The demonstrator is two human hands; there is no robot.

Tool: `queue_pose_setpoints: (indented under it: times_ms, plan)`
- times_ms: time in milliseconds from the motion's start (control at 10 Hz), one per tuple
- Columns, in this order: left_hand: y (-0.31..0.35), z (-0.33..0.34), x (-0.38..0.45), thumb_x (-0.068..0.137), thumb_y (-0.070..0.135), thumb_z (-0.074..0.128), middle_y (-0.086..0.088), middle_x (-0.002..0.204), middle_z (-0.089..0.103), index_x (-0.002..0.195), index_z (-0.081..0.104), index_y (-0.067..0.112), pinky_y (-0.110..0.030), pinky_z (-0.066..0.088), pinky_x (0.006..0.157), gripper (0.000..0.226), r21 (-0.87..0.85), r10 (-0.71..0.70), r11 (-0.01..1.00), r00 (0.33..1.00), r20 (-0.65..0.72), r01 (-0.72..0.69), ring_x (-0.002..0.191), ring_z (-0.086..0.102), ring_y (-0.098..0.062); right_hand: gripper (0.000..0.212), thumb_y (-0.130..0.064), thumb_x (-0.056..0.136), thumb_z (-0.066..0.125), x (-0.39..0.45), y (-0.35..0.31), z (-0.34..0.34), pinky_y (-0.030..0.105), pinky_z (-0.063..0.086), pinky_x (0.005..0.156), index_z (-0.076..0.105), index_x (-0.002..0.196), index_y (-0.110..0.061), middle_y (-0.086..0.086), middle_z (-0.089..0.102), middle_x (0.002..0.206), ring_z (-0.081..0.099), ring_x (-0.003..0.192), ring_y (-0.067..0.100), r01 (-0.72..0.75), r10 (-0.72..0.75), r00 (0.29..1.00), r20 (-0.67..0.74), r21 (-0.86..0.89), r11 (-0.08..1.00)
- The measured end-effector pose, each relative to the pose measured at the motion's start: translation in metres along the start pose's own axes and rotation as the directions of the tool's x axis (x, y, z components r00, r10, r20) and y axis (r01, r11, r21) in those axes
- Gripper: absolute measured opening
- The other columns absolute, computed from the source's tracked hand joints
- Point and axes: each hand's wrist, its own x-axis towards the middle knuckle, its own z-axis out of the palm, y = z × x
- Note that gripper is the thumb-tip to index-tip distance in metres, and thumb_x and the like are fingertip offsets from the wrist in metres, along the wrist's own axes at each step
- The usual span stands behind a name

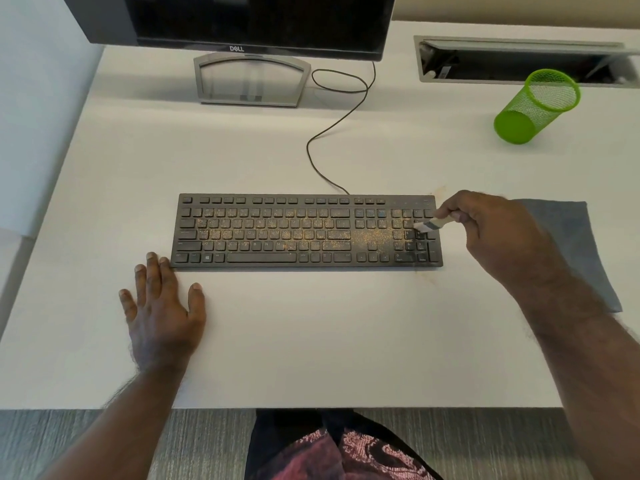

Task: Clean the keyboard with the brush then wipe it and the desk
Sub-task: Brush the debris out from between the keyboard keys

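Surroundings: one monitor (259,22) on a grey stand (251,79) at the back of the white counter (311,341); one green mesh cup (535,107) at back right, beside one open cable slot (519,60).
Obstacles: one black cable (341,109) snakes from the keyboard's back edge toward the monitor; the right forearm lies across part of the cloth.
Keyboard (306,232): one, black, mid-counter, dusted with yellow-orange specks, thickest in the middle and right.
Brush (429,225): one, small, bristles touching the number pad keys.
Cloth (571,247): one, grey, flat, right of the keyboard.
Right hand (485,233): grip pinches the brush handle.
Left hand (161,303): grip released, fingers spread flat on the counter, fingertips at the keyboard's front-left corner.
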Motion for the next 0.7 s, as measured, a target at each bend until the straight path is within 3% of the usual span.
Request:
queue_pose_setpoints:
  times_ms: [200, 400, 500, 700]
  plan:
    - [0.0001, -0.0004, -0.0006, 0.094, 0.052, 0.025, -0.007, 0.171, 0.013, 0.161, 0.021, 0.006, -0.051, 0.002, 0.127, 0.081, -0.007, -0.003, 1.0, 1.0, -0.003, 0.003, 0.158, 0.008, -0.026, 0.026, -0.007, 0.095, 0.053, -0.0005, -0.0008, -0.002, 0.043, 0.052, 0.076, 0.067, 0.099, -0.029, -0.008, 0.071, 0.097, 0.062, 0.091, 0.022, 0.032, -0.032, 0.999, 0.036, -0.005, 0.999]
    - [-0.0007, 0.0003, -0.0004, 0.094, 0.052, 0.025, -0.007, 0.171, 0.013, 0.161, 0.022, 0.006, -0.052, 0.003, 0.127, 0.081, -0.003, -0.003, 1.0, 1.0, -0.007, 0.003, 0.158, 0.008, -0.026, 0.029, -0.005, 0.094, 0.05, -0.0006, 0.0008, -0.0095, 0.035, 0.05, 0.074, 0.068, 0.099, -0.028, -0.012, 0.069, 0.094, 0.058, 0.085, 0.013, -0.014, 0.014, 1.0, 0.001, 0.022, 1.0]
    - [-0.0012, 0.0007, 0.0002, 0.094, 0.051, 0.025, -0.006, 0.171, 0.013, 0.161, 0.022, 0.007, -0.051, 0.002, 0.127, 0.081, -0.01, -0.006, 1.0, 1.0, -0.003, 0.006, 0.158, 0.007, -0.025, 0.028, -0.013, 0.093, 0.046, -0.0021, 0.0017, -0.0051, 0.043, 0.054, 0.078, 0.062, 0.101, -0.035, -0.013, 0.07, 0.097, 0.063, 0.09, 0.018, -0.012, 0.012, 1.0, 0.028, 0.021, 1.0]
    - [-0.0014, 0.0015, 0.0007, 0.094, 0.051, 0.025, -0.005, 0.171, 0.012, 0.161, 0.022, 0.007, -0.052, 0.002, 0.127, 0.08, -0.008, -0.003, 1.0, 1.0, -0.004, 0.003, 0.158, 0.007, -0.024, 0.022, -0.017, 0.099, 0.045, 0.003, 0.0017, -0.0041, 0.032, 0.051, 0.072, 0.066, 0.108, -0.021, -0.004, 0.069, 0.093, 0.066, 0.081, 0.022, -0.126, 0.163, 0.958, -0.235, 0.164, 0.978]
